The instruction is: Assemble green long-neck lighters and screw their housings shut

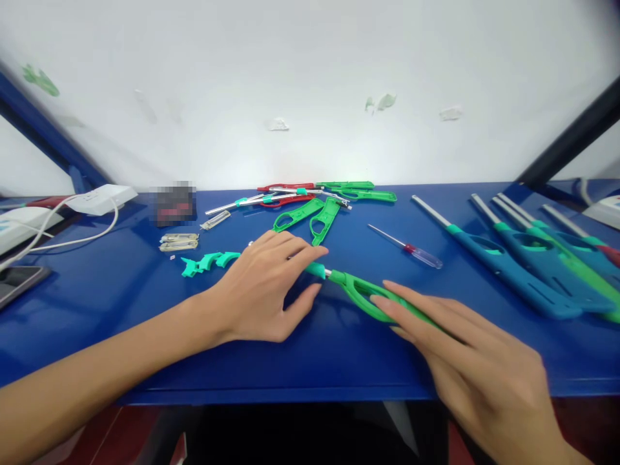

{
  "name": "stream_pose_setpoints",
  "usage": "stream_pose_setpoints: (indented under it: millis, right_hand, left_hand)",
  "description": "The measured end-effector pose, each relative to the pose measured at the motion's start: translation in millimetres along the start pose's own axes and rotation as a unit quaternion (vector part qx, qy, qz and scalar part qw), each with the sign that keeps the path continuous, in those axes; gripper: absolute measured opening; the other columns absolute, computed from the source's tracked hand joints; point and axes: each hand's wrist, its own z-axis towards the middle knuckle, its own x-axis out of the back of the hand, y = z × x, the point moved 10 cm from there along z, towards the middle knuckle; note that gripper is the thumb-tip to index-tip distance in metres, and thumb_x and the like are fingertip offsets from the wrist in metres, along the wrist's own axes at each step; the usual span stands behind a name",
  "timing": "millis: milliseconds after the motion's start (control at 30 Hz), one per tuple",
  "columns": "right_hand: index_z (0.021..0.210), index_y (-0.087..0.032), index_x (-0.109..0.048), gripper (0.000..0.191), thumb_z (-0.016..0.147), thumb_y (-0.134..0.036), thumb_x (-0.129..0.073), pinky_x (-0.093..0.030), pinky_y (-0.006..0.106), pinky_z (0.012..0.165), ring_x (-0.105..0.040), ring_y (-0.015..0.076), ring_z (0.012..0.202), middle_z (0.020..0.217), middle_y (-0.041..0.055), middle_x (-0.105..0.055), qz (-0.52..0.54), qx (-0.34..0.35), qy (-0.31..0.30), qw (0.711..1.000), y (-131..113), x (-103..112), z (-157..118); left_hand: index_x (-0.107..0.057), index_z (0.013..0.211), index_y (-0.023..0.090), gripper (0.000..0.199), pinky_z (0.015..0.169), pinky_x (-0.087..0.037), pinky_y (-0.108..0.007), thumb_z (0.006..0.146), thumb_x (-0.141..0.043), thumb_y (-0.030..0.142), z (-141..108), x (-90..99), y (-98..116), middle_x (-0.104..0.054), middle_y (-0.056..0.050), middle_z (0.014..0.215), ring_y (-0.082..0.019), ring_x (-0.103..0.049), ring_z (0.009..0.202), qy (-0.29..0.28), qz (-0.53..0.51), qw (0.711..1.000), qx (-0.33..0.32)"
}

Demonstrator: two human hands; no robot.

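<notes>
A green lighter handle (361,294) lies in the grip of my right hand (484,355), its fingers closed along the body behind the finger loop. My left hand (271,284) is closed around the lighter's metal tube, by the teal collar (317,270). A short stretch of bare metal shows between collar and handle. Most of the tube is hidden under my left fingers. Several loose teal collars (208,261) lie just left of that hand. Beyond it are two green handle halves (324,219). A screwdriver (421,255) with a clear handle lies beyond my right hand.
Several blue lighters (508,271) and a green one lie at the right. Red and green handle parts with metal tubes (227,205) are piled by the wall. Clear fuel tanks (179,242), a white power strip (101,199) with cables and a phone (22,284) are at the left.
</notes>
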Motion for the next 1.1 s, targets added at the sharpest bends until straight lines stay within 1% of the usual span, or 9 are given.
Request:
stream_pose_setpoints:
  millis: [100, 200, 333, 467, 667, 800, 867, 967, 1100]
  right_hand:
    - [0.15, -0.032, -0.062, 0.062, 0.101, 0.005, -0.055, -0.054, 0.034, 0.102, -0.068, 0.0192, 0.123, 0.15, 0.0016, -0.066, -0.004, -0.005, 0.006, 1.0, 2, 1, -1]
    - [0.15, -0.032, -0.062, 0.064, 0.099, 0.006, -0.055, -0.054, 0.036, 0.106, -0.068, 0.0209, 0.127, 0.15, 0.0018, -0.067, 0.017, -0.01, 0.005, 1.0, 4, 0, -2]
    - [0.148, -0.032, -0.064, 0.062, 0.099, 0.005, -0.055, -0.058, 0.035, 0.101, -0.071, 0.0206, 0.123, 0.149, 0.0019, -0.068, 0.013, -0.005, 0.007, 1.0, 4, 1, -1]
    - [0.145, -0.025, -0.066, 0.054, 0.101, 0.004, -0.053, -0.056, 0.029, 0.104, -0.069, 0.0167, 0.126, 0.146, 0.004, -0.07, 0.038, 0.042, 0.0, 0.998, -4, 2, 4]
    - [0.142, -0.023, -0.067, 0.047, 0.103, -0.001, -0.053, -0.053, 0.025, 0.109, -0.07, 0.0134, 0.127, 0.142, 0.0018, -0.073, 0.067, 0.064, -0.025, 0.995, -7, 0, 6]
    - [0.14, -0.024, -0.068, 0.046, 0.103, -0.002, -0.054, -0.057, 0.026, 0.105, -0.073, 0.0149, 0.122, 0.14, 0.0014, -0.074, 0.067, 0.072, -0.021, 0.995, -7, 1, 5]
    - [0.143, -0.025, -0.067, 0.048, 0.102, -0.002, -0.054, -0.059, 0.028, 0.105, -0.074, 0.0169, 0.122, 0.142, 0.0017, -0.073, 0.067, 0.072, -0.03, 0.995, -6, -1, 4]
    - [0.146, -0.026, -0.065, 0.052, 0.101, -0.002, -0.055, -0.061, 0.031, 0.105, -0.073, 0.0193, 0.125, 0.144, 0.0021, -0.072, 0.063, 0.076, -0.039, 0.994, -6, -2, 4]
    - [0.146, -0.026, -0.065, 0.053, 0.1, -0.001, -0.056, -0.062, 0.031, 0.103, -0.074, 0.0204, 0.123, 0.145, 0.0027, -0.071, 0.066, 0.076, -0.034, 0.994, -7, 0, 4]
  left_hand:
    - [-0.071, 0.122, 0.011, 0.029, 0.087, -0.052, -0.046, 0.105, -0.052, 0.025, 2, 0.5, -6, -0.075, -0.009, 0.1, -0.027, -0.069, 0.093, -0.001, -0.003, 1.0, -0.016]
    - [-0.072, 0.117, 0.011, 0.026, 0.084, -0.053, -0.042, 0.106, -0.052, 0.024, 2, 2.7, -6, -0.074, -0.007, 0.095, -0.024, -0.068, 0.087, 0.013, -0.018, 0.999, -0.039]
    - [-0.068, 0.132, 0.01, 0.034, 0.088, -0.056, -0.041, 0.106, -0.057, 0.028, 0, 2.5, -1, -0.075, -0.011, 0.108, -0.025, -0.07, 0.097, 0.017, -0.041, 0.998, -0.046]
    - [-0.056, 0.147, 0.012, 0.041, 0.097, -0.059, -0.043, 0.11, -0.055, 0.031, -5, -3.6, 17, -0.074, -0.014, 0.129, -0.026, -0.072, 0.112, -0.001, -0.032, 0.995, -0.096]
    - [-0.049, 0.151, 0.012, 0.041, 0.087, -0.061, -0.033, 0.111, -0.039, 0.008, -8, -11.5, 34, -0.075, -0.014, 0.131, -0.02, -0.074, 0.107, -0.038, -0.014, 0.987, -0.158]
    - [-0.052, 0.15, 0.01, 0.043, 0.086, -0.062, -0.032, 0.109, -0.04, 0.006, -8, -13.4, 35, -0.074, -0.014, 0.134, -0.021, -0.073, 0.107, -0.065, -0.046, 0.984, -0.159]
    - [-0.058, 0.145, 0.01, 0.04, 0.084, -0.063, -0.032, 0.108, -0.044, 0.005, -7, -11.6, 35, -0.076, -0.012, 0.131, -0.021, -0.074, 0.104, -0.056, -0.062, 0.984, -0.156]
    - [-0.064, 0.135, 0.01, 0.035, 0.079, -0.063, -0.032, 0.105, -0.048, 0.004, -8, -6.2, 35, -0.08, -0.008, 0.121, -0.02, -0.075, 0.095, -0.014, -0.071, 0.985, -0.155]
    - [-0.068, 0.129, 0.013, 0.038, 0.067, -0.059, -0.03, 0.099, -0.049, 0.0, -9, -1.4, 38, -0.083, -0.005, 0.112, -0.017, -0.074, 0.081, 0.034, -0.047, 0.988, -0.145]
